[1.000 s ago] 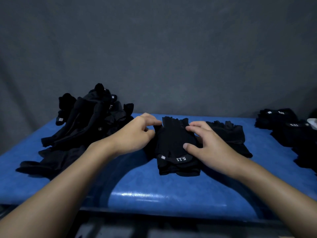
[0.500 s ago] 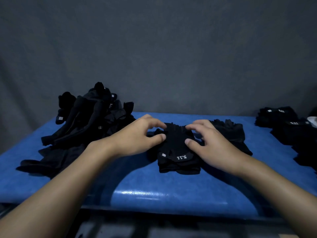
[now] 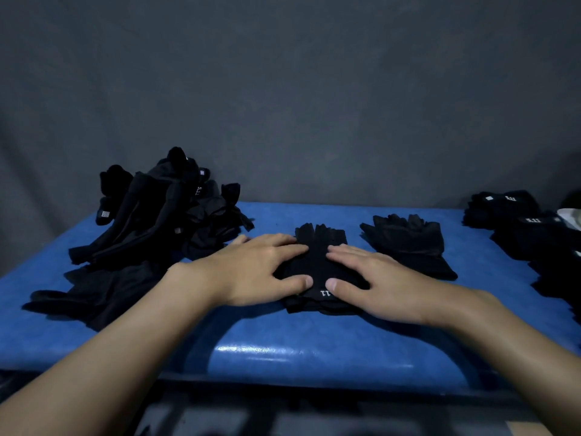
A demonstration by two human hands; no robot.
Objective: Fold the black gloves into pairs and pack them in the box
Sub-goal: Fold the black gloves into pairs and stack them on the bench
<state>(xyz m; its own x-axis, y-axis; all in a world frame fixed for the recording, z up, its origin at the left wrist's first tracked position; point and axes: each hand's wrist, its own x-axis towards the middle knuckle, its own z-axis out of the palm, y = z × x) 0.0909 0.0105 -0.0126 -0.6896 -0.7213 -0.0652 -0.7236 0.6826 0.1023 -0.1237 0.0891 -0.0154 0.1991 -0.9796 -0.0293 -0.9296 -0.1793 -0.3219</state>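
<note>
Black glove pair (image 3: 317,265) lies at the tabletop (image 3: 283,341) centre, under both flat, open palms: left hand (image 3: 261,272) on its nine o'clock edge, right hand (image 3: 377,281) on its three o'clock edge. I would press evenly outward, cuffs aligned, before folding; loose pile (image 3: 163,215) lies at ten o'clock.

Folded glove stack (image 3: 540,240) cut off by right edge

I see a blue table cover (image 3: 283,350) spread across the view, glossy where light catches its near edge; behind it a plain grey backdrop (image 3: 314,89) fills the upper half; below the near edge runs a dark rail (image 3: 314,393); at far right sits a pale object (image 3: 570,217), cut off, which I cannot identify.
</note>
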